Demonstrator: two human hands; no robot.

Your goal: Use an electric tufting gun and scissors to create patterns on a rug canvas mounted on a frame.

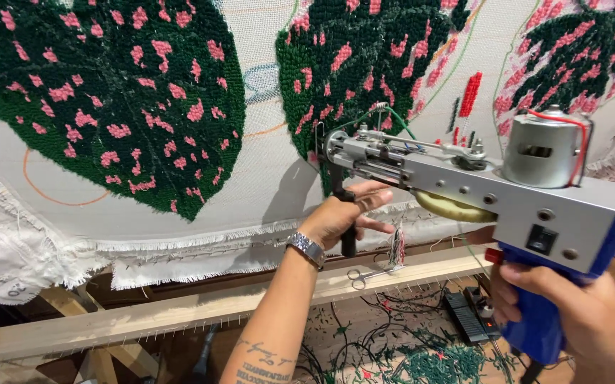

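Note:
A tufting gun (464, 181) with a grey metal body, a silver motor on top and a blue grip points at the stretched white cloth (264, 163). My right hand (578, 313) is closed around the blue grip at the lower right. My left hand (343, 213), with a metal watch on the wrist, grips the black front handle below the gun's nose. The needle end touches the cloth at the lower edge of a dark green tufted leaf with pink spots (364, 64). Green yarn runs into the nose.
A larger green and pink leaf (108, 92) fills the upper left, and another leaf (578, 57) the upper right. A wooden frame rail with tack strips (179, 309) runs below the cloth, scissors (364, 276) lying on it. Yarn scraps and a power strip (467, 316) lie on the floor.

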